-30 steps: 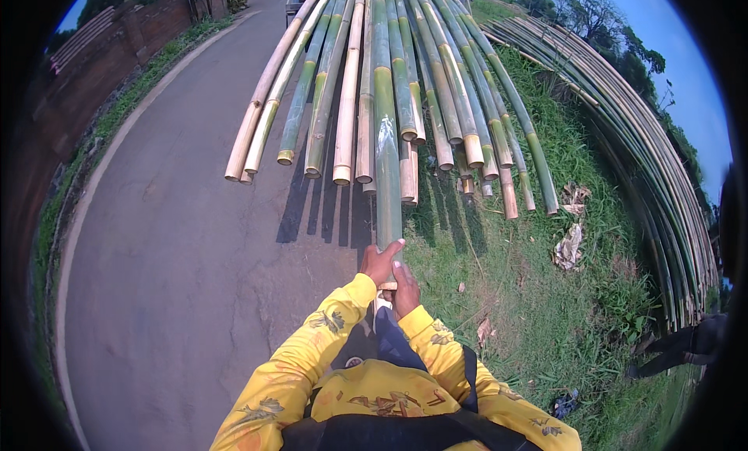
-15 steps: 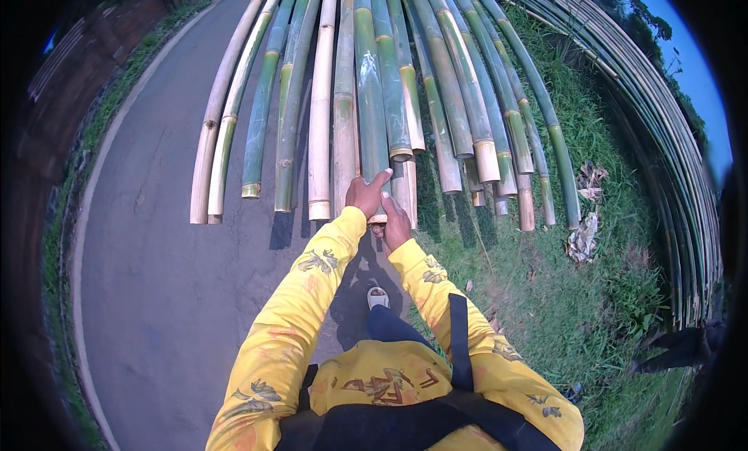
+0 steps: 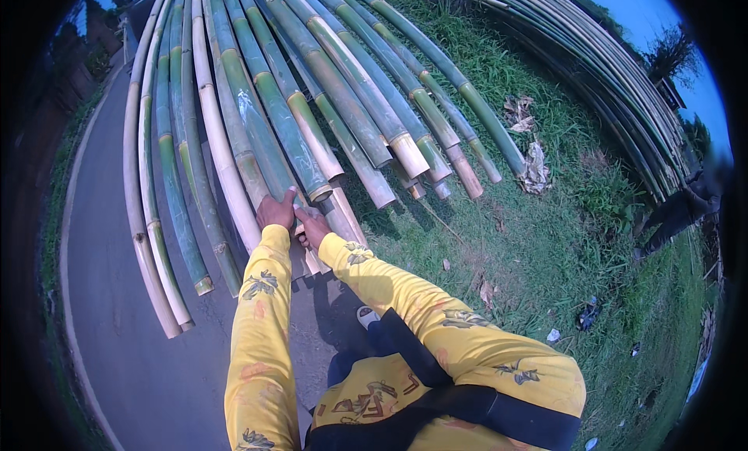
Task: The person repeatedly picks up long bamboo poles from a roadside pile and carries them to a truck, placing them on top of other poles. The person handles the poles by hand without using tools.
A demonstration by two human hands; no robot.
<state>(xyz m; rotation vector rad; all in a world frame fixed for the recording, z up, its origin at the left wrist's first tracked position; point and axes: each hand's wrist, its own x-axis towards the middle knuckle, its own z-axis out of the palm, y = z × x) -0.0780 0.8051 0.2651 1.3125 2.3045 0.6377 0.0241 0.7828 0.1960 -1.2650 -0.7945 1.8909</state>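
Observation:
Long green and tan bamboo poles fan out ahead of me, their cut ends toward me. Around the near end of one thick green bamboo pole (image 3: 267,147) my left hand (image 3: 276,210) is closed from above and the left. Close beside it, my right hand (image 3: 313,227) wraps the same end from the right, with some fingers hidden beneath. The thumbs lie near each other on top. Just right of my hands ends another green pole (image 3: 300,159); to their left runs a pale tan pole (image 3: 226,159). Both forearms are in yellow printed sleeves.
Paved road (image 3: 109,295) runs along the left, grass (image 3: 499,264) on the right. A long stack of bamboo (image 3: 600,85) stands at the far right, with a person (image 3: 678,209) by its near end. Dry leaves (image 3: 534,167) and litter (image 3: 588,314) lie on the grass.
My view has swung to the right, so the poles and my hands now appear farther left and slanted. Both hands keep their hold on the pole's end. More of the person at right shows.

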